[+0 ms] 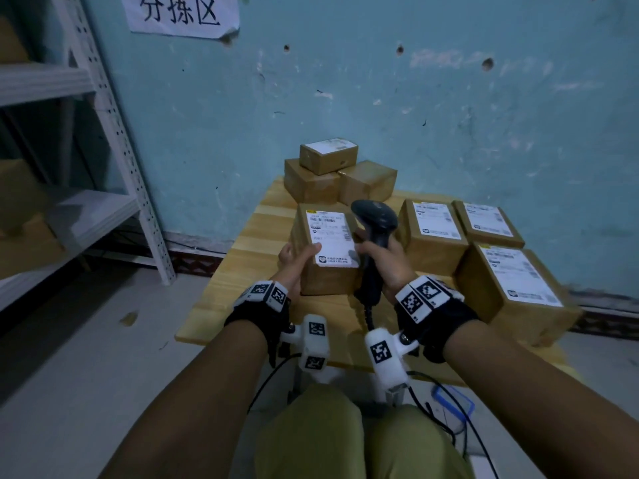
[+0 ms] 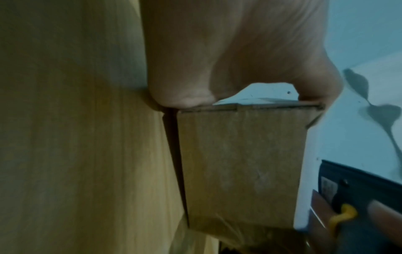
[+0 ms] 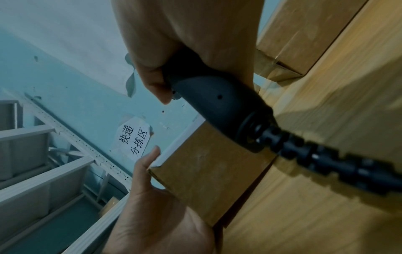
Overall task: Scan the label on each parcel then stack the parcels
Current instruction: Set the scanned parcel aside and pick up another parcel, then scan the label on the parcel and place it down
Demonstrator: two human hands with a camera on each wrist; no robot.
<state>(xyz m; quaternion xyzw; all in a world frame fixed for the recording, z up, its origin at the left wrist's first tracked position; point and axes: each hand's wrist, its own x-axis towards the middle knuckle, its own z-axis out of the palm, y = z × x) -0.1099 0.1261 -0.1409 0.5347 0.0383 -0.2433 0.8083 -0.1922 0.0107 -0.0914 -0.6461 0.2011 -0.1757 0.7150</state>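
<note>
A brown cardboard parcel (image 1: 328, 271) with a white label (image 1: 332, 238) on top sits at the middle of the wooden table (image 1: 249, 257). My left hand (image 1: 299, 259) grips its near left corner, thumb on the label; the left wrist view shows the parcel's side (image 2: 239, 163) close up. My right hand (image 1: 383, 261) grips the handle of a dark barcode scanner (image 1: 375, 217), whose head hangs just above the parcel's right edge. Three labelled parcels (image 1: 432, 229) (image 1: 487, 221) (image 1: 518, 285) lie to the right. At the back stands a stack of three boxes (image 1: 328, 157).
A white metal shelf rack (image 1: 114, 133) stands at the left against the blue wall, with a paper sign (image 1: 179, 12) above. The scanner's cable (image 1: 370, 316) hangs over the table's front edge between my wrists. A blue-edged device (image 1: 453, 404) lies on the floor.
</note>
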